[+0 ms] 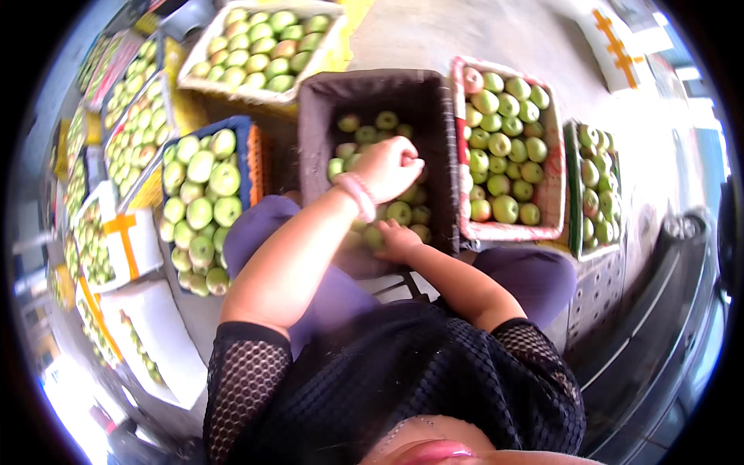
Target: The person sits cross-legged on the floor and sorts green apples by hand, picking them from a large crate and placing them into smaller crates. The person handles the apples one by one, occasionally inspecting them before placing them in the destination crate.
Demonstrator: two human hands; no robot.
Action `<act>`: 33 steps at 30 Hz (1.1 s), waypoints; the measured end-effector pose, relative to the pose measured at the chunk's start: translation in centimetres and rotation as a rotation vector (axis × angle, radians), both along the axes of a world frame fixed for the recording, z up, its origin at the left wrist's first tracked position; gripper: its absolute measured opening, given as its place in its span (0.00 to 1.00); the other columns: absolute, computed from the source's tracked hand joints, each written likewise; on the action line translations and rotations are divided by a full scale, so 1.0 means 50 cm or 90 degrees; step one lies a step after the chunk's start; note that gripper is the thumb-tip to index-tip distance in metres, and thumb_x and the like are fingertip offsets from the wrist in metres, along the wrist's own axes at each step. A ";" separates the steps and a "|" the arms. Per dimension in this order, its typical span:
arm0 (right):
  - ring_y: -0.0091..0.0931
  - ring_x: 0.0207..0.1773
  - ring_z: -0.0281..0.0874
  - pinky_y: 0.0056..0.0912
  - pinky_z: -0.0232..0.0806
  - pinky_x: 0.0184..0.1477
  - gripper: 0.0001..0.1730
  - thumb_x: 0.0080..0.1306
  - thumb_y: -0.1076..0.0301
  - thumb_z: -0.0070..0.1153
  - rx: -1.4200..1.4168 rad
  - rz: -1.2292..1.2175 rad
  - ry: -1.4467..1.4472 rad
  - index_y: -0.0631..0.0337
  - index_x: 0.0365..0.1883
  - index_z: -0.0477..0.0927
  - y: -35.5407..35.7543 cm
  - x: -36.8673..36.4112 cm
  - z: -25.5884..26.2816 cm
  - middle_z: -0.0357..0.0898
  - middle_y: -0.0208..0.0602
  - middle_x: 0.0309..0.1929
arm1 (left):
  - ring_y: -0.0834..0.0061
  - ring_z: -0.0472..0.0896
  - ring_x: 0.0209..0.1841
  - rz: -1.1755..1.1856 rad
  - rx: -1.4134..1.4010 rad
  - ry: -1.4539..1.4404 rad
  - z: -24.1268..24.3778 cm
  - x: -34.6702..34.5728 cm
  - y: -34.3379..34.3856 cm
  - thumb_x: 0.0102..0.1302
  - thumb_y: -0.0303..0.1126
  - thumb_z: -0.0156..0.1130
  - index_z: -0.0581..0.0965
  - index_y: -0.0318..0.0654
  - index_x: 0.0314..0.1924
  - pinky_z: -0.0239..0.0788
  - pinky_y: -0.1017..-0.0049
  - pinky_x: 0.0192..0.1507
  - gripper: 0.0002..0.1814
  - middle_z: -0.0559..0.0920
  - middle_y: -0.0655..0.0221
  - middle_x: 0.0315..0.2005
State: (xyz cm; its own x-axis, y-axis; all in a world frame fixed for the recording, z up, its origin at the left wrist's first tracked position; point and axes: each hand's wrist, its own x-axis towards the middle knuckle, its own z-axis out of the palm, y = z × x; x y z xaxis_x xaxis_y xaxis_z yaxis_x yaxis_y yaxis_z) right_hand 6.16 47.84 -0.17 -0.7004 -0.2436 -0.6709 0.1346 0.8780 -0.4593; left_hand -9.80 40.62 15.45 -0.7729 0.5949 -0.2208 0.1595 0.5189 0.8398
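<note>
A deep crate with a dark cloth lining [317,139] stands before me, with green apples [399,213] in its lower part. My left hand [390,168], with a pink bracelet [356,195] at the wrist, is over the middle of this crate. Its fingers are curled into a fist and no fruit shows in them. Lower down, near the crate's front end, my right hand [401,241] reaches in among the fruit. Its fingers touch a green apple [374,237]; blur hides whether they grip it.
Right of the lined crate stands a red-and-white-lined basket of apples [559,174], then a narrower green crate [574,192]. A blue-lined orange crate [256,157] is at left, a white-lined one [192,72] behind. White foam boxes [157,337] and more fruit crates fill the far left.
</note>
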 end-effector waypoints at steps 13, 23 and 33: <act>0.44 0.64 0.73 0.47 0.70 0.59 0.45 0.60 0.46 0.65 -0.042 -0.129 -0.075 0.41 0.72 0.58 0.044 0.027 0.060 0.67 0.48 0.66 | 0.65 0.72 0.60 0.197 0.899 0.963 0.379 0.292 -0.119 0.75 0.46 0.46 0.74 0.39 0.54 0.62 0.59 0.61 0.20 0.77 0.60 0.52; 0.41 0.63 0.75 0.45 0.71 0.59 0.36 0.63 0.51 0.59 -0.002 -0.179 -0.032 0.51 0.68 0.67 0.075 0.070 0.054 0.73 0.43 0.63 | 0.59 0.60 0.72 -0.078 0.819 0.965 0.498 0.386 -0.143 0.74 0.47 0.52 0.66 0.38 0.68 0.47 0.49 0.71 0.29 0.67 0.57 0.69; 0.42 0.60 0.77 0.44 0.70 0.59 0.32 0.63 0.53 0.55 -0.020 -0.174 -0.024 0.56 0.63 0.71 0.090 0.079 0.070 0.76 0.47 0.59 | 0.60 0.59 0.73 -0.099 0.919 0.956 0.528 0.436 -0.107 0.71 0.50 0.56 0.66 0.39 0.69 0.43 0.43 0.71 0.33 0.67 0.56 0.68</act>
